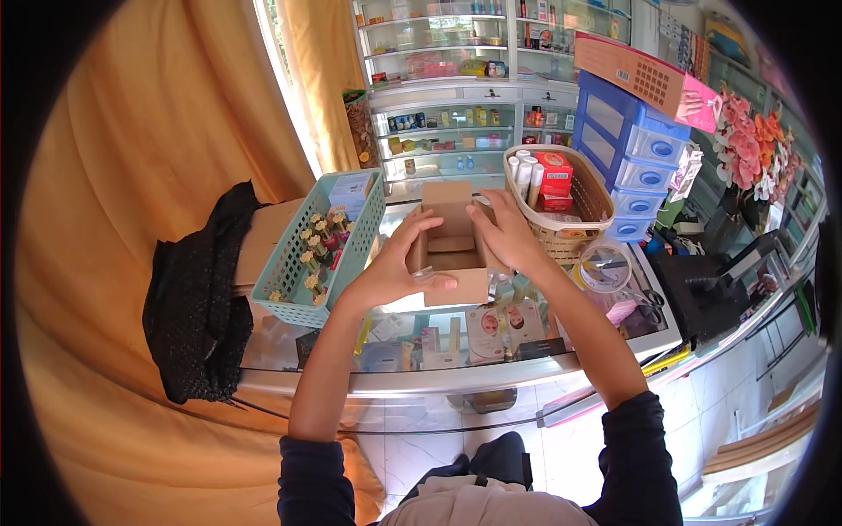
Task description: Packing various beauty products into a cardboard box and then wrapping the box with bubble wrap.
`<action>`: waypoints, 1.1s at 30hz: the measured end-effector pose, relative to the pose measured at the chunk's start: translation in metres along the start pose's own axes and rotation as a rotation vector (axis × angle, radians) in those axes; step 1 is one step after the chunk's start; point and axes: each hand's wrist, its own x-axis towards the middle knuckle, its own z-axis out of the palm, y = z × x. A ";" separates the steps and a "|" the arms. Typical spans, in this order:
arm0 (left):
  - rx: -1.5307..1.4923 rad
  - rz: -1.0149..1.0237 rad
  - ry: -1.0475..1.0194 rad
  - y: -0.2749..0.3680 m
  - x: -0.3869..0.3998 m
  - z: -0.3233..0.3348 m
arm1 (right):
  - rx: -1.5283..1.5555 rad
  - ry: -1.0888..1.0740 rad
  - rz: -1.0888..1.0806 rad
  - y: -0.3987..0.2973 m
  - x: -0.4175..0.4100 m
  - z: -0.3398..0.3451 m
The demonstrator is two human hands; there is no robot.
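A small cardboard box (454, 246) with its flaps spread stands on the glass counter (401, 322), and its inside looks bare. My left hand (398, 266) is around the left side of the box, thumb over the near flap. My right hand (506, 230) rests against the right side, fingers at the far right edge. Left of the box, a teal plastic basket (358, 263) holds bottles with gold flower-shaped caps and a light blue box. To the right, a beige woven-look basket (559, 240) contains white tubes and red boxes (554, 174).
A roll of clear tape (604, 266) and scissors (651, 306) lie at the right. Behind them stands a blue drawer unit (628, 144) with a long carton (638, 72) on top. Black cloth (197, 296) drapes at the left, beside an orange curtain (164, 131).
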 end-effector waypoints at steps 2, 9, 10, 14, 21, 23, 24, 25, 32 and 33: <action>-0.005 -0.021 0.009 0.001 -0.001 -0.002 | -0.030 0.021 0.057 -0.010 0.001 -0.006; -0.079 -0.102 0.007 0.007 0.001 0.004 | 0.928 0.084 0.150 -0.022 0.009 -0.021; -0.075 -0.068 -0.002 0.006 0.001 0.004 | 0.928 0.081 0.151 -0.020 0.008 -0.020; -0.116 -0.089 0.019 0.006 -0.003 0.004 | 0.238 -0.104 -0.101 -0.022 -0.003 -0.007; -0.065 -0.109 -0.008 0.008 0.001 0.005 | -0.089 -0.339 -0.151 -0.019 0.004 -0.013; -0.053 -0.107 -0.012 0.007 0.001 0.005 | -0.202 -0.455 -0.238 -0.018 0.006 -0.015; -0.046 -0.108 -0.013 0.006 0.000 0.005 | -0.354 -0.454 -0.264 -0.019 0.003 -0.016; -0.040 -0.108 -0.015 0.005 0.000 0.004 | -0.506 -0.450 -0.290 -0.021 0.001 -0.016; 0.033 -0.060 0.027 0.001 0.002 0.007 | -0.085 -0.331 -0.362 -0.027 -0.001 -0.014; 0.041 -0.073 0.032 0.001 0.001 0.007 | 0.097 -0.261 -0.321 -0.033 -0.001 -0.014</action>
